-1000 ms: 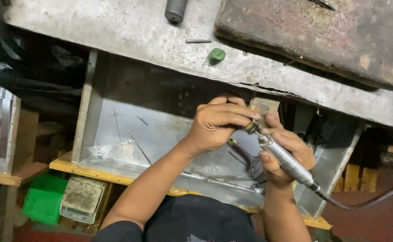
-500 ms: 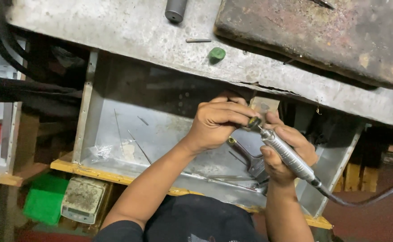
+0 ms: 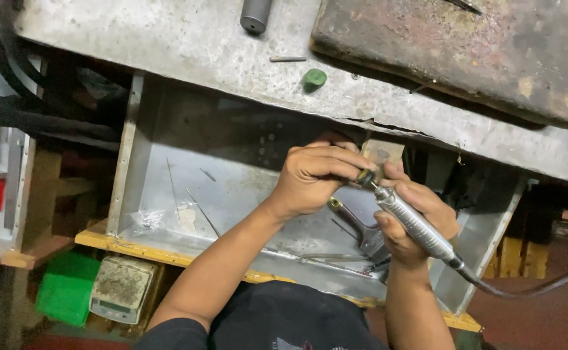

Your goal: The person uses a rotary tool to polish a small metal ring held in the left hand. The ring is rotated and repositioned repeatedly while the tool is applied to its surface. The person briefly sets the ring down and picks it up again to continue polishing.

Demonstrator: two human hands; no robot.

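My left hand (image 3: 316,175) is closed around a small workpiece, hidden inside the fingers, just under the edge of the grey metal bench top (image 3: 187,45). My right hand (image 3: 414,217) grips a slim silver rotary handpiece (image 3: 410,220) with a black cable (image 3: 524,285) trailing right. The tool's tip (image 3: 365,178) touches the piece at my left fingertips. Both hands hover over an open metal drawer tray (image 3: 167,194).
A brush with a metal ferrule (image 3: 362,233) and thin wires lie in the tray. On the bench top sit a green cap (image 3: 314,78), a dark cylinder (image 3: 255,14) and a rusty slab (image 3: 452,52). Below left are a small scale (image 3: 122,288) and a green box (image 3: 63,288).
Both hands stay pressed together at the bench edge; the handpiece has shifted only slightly against the piece.
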